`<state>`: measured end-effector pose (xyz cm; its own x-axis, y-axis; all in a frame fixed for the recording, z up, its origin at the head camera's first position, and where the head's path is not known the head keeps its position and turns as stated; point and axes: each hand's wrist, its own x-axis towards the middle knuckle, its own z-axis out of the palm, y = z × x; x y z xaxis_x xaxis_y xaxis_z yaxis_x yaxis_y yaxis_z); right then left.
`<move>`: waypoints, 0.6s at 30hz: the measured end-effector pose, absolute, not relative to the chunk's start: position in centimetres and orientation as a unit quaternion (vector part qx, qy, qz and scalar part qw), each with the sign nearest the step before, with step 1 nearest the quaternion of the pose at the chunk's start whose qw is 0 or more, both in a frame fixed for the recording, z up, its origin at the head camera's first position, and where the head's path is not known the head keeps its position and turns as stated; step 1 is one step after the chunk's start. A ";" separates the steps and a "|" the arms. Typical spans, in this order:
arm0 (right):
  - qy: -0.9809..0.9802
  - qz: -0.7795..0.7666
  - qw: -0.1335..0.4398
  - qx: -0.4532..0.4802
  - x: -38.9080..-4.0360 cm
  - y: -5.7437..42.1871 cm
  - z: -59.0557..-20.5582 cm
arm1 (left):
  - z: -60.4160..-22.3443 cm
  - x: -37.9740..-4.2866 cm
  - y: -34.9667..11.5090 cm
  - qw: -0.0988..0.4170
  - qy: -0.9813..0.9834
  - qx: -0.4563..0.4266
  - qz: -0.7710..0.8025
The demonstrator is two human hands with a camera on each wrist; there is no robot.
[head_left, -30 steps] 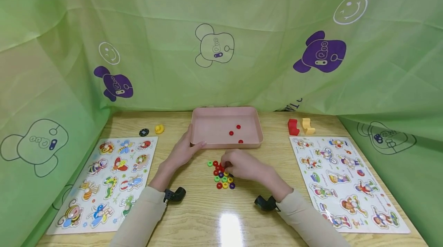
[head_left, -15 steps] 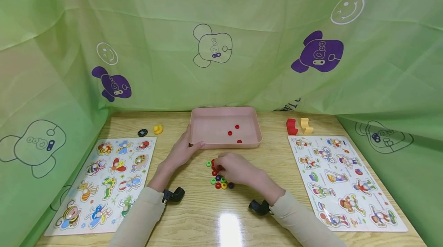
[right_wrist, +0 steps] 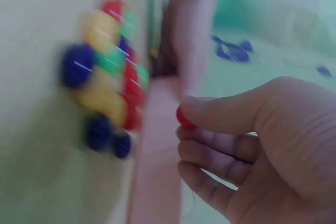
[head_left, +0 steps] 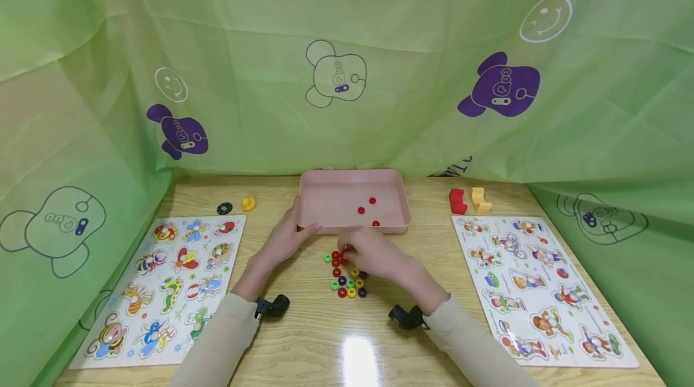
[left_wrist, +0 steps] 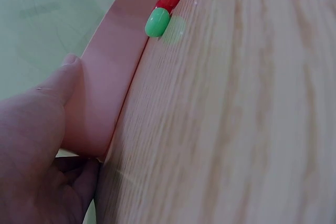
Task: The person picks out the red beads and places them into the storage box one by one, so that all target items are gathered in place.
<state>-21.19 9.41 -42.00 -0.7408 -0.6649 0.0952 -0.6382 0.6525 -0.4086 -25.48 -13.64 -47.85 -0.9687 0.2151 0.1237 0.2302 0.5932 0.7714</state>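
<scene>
Red bead (right_wrist: 184, 119) sits pinched between thumb and fingers of the right hand (head_left: 373, 254), just on the person's side of the tray (head_left: 331, 201). The tray's long axis runs left to right, its near wall standing between bead and inside. The left hand (head_left: 284, 240) grips the tray's near left corner, farther from the bead; the pile of beads (head_left: 350, 283) lies nearer the person

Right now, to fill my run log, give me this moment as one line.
left hand: grips pink tray | right hand: pinches red bead | in tray: three red beads | on table: mixed-color beads
</scene>
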 end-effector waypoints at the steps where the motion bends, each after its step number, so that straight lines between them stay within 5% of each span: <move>1: 0.909 -0.229 0.021 -0.347 -21.8 9.6 -41.7 | -47.8 -25.5 -13.6 0.008 -0.893 -0.124 -0.433; 9: 0.920 -0.324 -0.052 -0.215 -27.7 12.0 -42.4 | -47.9 -25.6 -13.6 0.002 -0.898 -0.111 -0.427; 18: 0.937 -0.313 -0.048 -0.148 -29.8 13.4 -44.7 | -47.7 -25.4 -13.5 0.000 -0.900 -0.109 -0.422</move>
<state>-29.81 13.37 -44.69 -0.9518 -0.2464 0.1828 -0.3068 0.7607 -0.5721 -25.41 -13.45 -47.67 -0.9762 0.1963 0.0922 0.1965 0.6204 0.7593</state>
